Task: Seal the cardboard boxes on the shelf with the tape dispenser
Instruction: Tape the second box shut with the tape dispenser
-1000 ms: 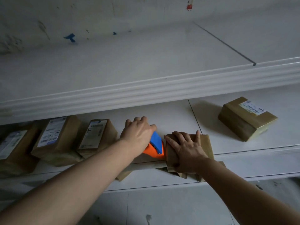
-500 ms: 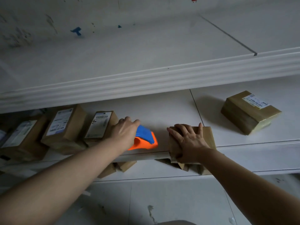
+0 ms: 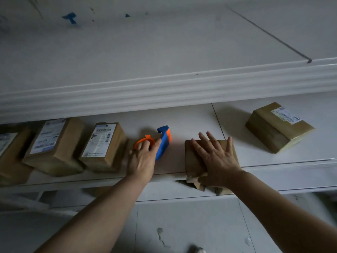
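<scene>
Dispenser (image 3: 164, 141), blue and orange, is lying on the shelf (image 3: 182, 121) between the labelled boxes (image 3: 104, 143) and the box (image 3: 193, 161) at the front edge. Left hand (image 3: 142, 157) is touching it, fingertips at the orange ring and thumb by the blue handle; whether it is clamping or only resting I cannot tell. Right hand (image 3: 217, 157) is lying flat, fingers spread, pressing the box down, probably to hold its flaps shut for taping. Another box (image 3: 279, 125) is sitting well apart to the right.
</scene>
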Demonstrator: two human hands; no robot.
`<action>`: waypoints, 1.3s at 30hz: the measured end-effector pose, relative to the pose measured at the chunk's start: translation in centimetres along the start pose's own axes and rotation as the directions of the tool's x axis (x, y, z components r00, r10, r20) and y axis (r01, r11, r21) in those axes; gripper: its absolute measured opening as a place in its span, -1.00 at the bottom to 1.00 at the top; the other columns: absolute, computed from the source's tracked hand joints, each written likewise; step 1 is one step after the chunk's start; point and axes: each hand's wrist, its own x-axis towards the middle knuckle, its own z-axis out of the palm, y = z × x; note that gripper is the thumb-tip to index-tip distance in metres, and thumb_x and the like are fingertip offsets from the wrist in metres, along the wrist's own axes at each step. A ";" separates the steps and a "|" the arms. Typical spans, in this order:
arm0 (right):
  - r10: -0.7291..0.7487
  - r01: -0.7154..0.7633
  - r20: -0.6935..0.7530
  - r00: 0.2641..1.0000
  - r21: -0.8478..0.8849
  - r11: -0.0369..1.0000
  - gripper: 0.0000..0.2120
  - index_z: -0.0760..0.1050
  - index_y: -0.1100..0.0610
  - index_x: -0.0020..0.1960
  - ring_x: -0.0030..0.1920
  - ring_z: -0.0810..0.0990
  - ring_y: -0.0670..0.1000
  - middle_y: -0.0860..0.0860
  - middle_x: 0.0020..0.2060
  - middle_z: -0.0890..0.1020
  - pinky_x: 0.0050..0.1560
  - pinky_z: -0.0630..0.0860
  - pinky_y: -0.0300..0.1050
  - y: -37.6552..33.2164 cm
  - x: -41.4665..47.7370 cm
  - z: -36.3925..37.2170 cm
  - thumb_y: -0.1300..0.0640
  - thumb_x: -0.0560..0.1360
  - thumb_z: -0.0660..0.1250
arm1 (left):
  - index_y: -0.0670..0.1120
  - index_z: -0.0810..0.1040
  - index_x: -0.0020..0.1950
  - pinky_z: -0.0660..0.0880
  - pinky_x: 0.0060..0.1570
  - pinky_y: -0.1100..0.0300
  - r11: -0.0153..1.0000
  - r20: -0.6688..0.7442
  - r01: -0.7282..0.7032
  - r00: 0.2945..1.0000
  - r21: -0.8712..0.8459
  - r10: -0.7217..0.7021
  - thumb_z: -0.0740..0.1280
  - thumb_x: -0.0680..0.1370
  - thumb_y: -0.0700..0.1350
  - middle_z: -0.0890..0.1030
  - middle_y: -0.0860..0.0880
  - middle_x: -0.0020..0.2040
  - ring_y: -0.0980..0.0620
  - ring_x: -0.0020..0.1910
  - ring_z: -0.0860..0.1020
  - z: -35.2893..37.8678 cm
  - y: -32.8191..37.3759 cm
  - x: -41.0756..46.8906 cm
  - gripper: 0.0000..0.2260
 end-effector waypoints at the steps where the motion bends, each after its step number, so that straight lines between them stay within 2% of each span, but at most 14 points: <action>1: 0.000 0.000 0.003 1.000 0.003 1.000 0.08 -0.32 -0.10 0.53 0.51 -0.35 0.10 0.00 0.53 -0.28 0.35 -0.23 0.51 0.1 0.1 0.0 -0.34 0.32 0.34 | 0.14 0.30 0.41 0.49 -0.16 0.00 1.000 0.016 0.004 1.000 0.008 -0.004 0.53 0.27 -0.14 0.53 -0.07 0.01 -0.13 0.00 0.53 -0.1 0.1 0.0 -0.23; 8: -0.014 0.013 0.010 1.000 0.071 0.997 -0.01 -0.34 -0.13 0.52 0.53 -0.30 0.09 -0.03 0.54 -0.25 0.38 -0.18 0.47 -0.7 1.1 0.3 -0.36 0.39 0.25 | 0.15 0.07 0.52 0.39 0.15 -0.04 0.994 0.198 -0.033 0.979 -0.101 0.053 0.32 0.51 -0.07 0.37 -0.03 0.32 -0.10 0.31 0.35 -0.9 0.5 0.0 -0.35; 11: -0.019 0.015 0.035 0.999 0.119 0.993 0.05 -0.33 -0.14 0.53 0.51 -0.37 0.05 -0.05 0.53 -0.31 0.40 -0.25 0.43 -0.6 1.5 -0.2 -0.42 0.33 0.27 | 0.05 0.34 0.42 0.39 0.16 0.05 0.976 0.062 -0.079 0.994 -0.201 0.093 0.30 0.54 -0.03 0.42 -0.01 0.28 -0.09 0.26 0.37 -2.5 1.3 -0.1 -0.56; 13: 0.026 -0.018 -0.031 0.999 0.215 0.976 0.06 -0.27 -0.14 0.53 0.49 -0.40 -0.01 -0.08 0.52 -0.32 0.43 -0.29 0.33 0.0 1.1 -0.3 -0.54 0.25 0.16 | -0.05 0.42 0.38 0.32 0.24 0.13 0.889 -0.044 -0.102 0.995 -0.446 0.092 0.25 0.59 -0.06 0.45 -0.03 0.32 -0.07 0.29 0.40 -4.3 3.2 0.2 -0.65; 16: 0.241 -0.153 -0.177 0.954 0.403 0.903 -0.08 -0.19 -0.04 0.56 0.51 -0.33 -0.02 -0.04 0.54 -0.24 0.47 -0.23 0.20 1.0 -0.5 -0.1 -0.37 0.41 0.18 | -0.09 0.20 0.52 0.12 0.42 0.21 0.642 0.200 0.103 0.977 -0.760 0.080 0.15 0.64 -0.08 0.22 -0.06 0.52 -0.01 0.49 0.19 -5.9 6.6 0.8 -0.56; 19: 0.513 -0.365 -0.046 0.857 0.648 0.668 -0.16 -0.15 0.18 0.55 0.54 -0.02 0.14 0.14 0.55 -0.02 0.48 0.06 0.12 1.8 -1.5 0.3 -0.03 0.52 0.30 | 0.02 -0.04 0.57 0.02 0.50 0.08 0.497 0.407 0.320 0.910 -0.807 0.075 0.12 0.65 0.00 0.01 -0.03 0.57 0.01 0.54 0.01 -5.1 9.2 0.8 -0.46; 21: 0.555 -0.442 0.203 0.807 0.831 0.339 -0.34 0.15 0.22 0.44 0.26 0.42 0.19 0.20 0.34 0.39 0.23 0.41 0.08 2.4 -1.9 0.7 -0.02 0.50 0.35 | 0.07 -0.10 0.57 0.03 0.44 0.16 0.431 0.449 0.388 0.892 -0.815 0.046 0.13 0.64 0.01 -0.02 0.02 0.57 0.02 0.53 0.02 -4.4 10.1 0.5 -0.43; 23: 0.511 -0.419 0.314 0.800 0.902 0.101 -0.47 0.36 0.16 0.30 0.05 0.54 0.08 0.11 0.11 0.56 0.03 0.49 -0.01 2.7 -2.2 1.6 -0.09 0.46 0.39 | 0.03 -0.07 0.56 0.06 0.31 0.32 0.254 0.470 0.446 0.882 -0.858 0.038 0.15 0.65 -0.05 0.05 0.11 0.53 0.14 0.46 0.11 -4.1 10.3 -0.2 -0.44; 26: 0.487 -0.367 0.308 0.817 0.930 0.029 -0.45 0.40 0.09 0.32 0.06 0.57 0.07 0.06 0.08 0.59 0.12 0.52 0.01 2.7 -2.5 2.6 -0.15 0.44 0.38 | -0.02 0.07 0.55 0.15 0.24 0.33 0.061 0.538 0.535 0.841 -0.843 0.053 0.19 0.63 -0.06 0.25 0.13 0.43 0.19 0.31 0.26 -3.9 10.0 -0.8 -0.48; 27: 0.475 -0.358 0.311 0.823 0.934 0.010 -0.45 0.39 0.09 0.33 0.07 0.57 0.07 0.07 0.10 0.58 0.13 0.51 0.01 2.7 -2.5 2.7 -0.16 0.45 0.37 | -0.04 0.09 0.54 0.17 0.24 0.30 0.061 0.562 0.559 0.826 -0.827 0.048 0.20 0.62 -0.03 0.28 0.07 0.45 0.16 0.31 0.29 -3.9 9.9 -0.9 -0.47; 30: 0.439 -0.345 0.331 0.835 0.937 -0.050 -0.49 0.37 0.13 0.33 0.09 0.55 0.10 0.10 0.11 0.56 0.13 0.49 -0.01 2.8 -2.3 2.3 -0.09 0.48 0.36 | -0.07 0.11 0.54 0.16 0.28 0.24 0.245 0.578 0.558 0.816 -0.793 0.013 0.16 0.63 0.05 0.23 -0.03 0.51 0.05 0.41 0.26 -4.2 9.7 -0.4 -0.47; 33: 0.429 -0.357 0.335 0.839 0.934 -0.030 -0.48 0.33 0.16 0.35 0.12 0.52 0.13 0.13 0.13 0.54 0.22 0.47 0.08 2.8 -1.9 1.5 -0.02 0.49 0.37 | -0.02 0.14 0.53 0.18 0.42 0.07 0.346 0.629 0.599 0.776 -0.722 -0.031 0.16 0.62 0.09 0.24 -0.03 0.51 -0.06 0.46 0.25 -4.7 9.5 0.4 -0.48; 36: 0.435 -0.198 0.219 0.874 0.976 -0.094 -0.45 0.25 0.08 0.38 0.09 0.51 0.04 0.03 0.11 0.50 0.13 0.52 -0.01 2.7 -2.2 0.9 0.23 0.48 0.39 | 0.05 0.38 0.37 0.38 0.32 -0.03 0.330 0.553 0.542 0.830 -0.773 -0.070 0.28 0.53 0.05 0.50 0.00 0.33 -0.02 0.25 0.48 -4.3 8.7 0.4 -0.59; 39: 0.434 -0.007 0.057 0.899 0.993 -0.118 -0.43 0.27 0.06 0.32 0.18 0.47 0.00 -0.05 0.11 0.48 0.01 0.56 -0.11 2.8 -2.8 1.0 0.47 0.44 0.31 | 0.08 0.33 0.38 0.40 0.27 0.07 0.304 0.479 0.490 0.870 -0.817 -0.118 0.36 0.51 -0.13 0.49 0.08 0.27 0.09 0.22 0.48 -3.9 8.1 -0.7 -0.53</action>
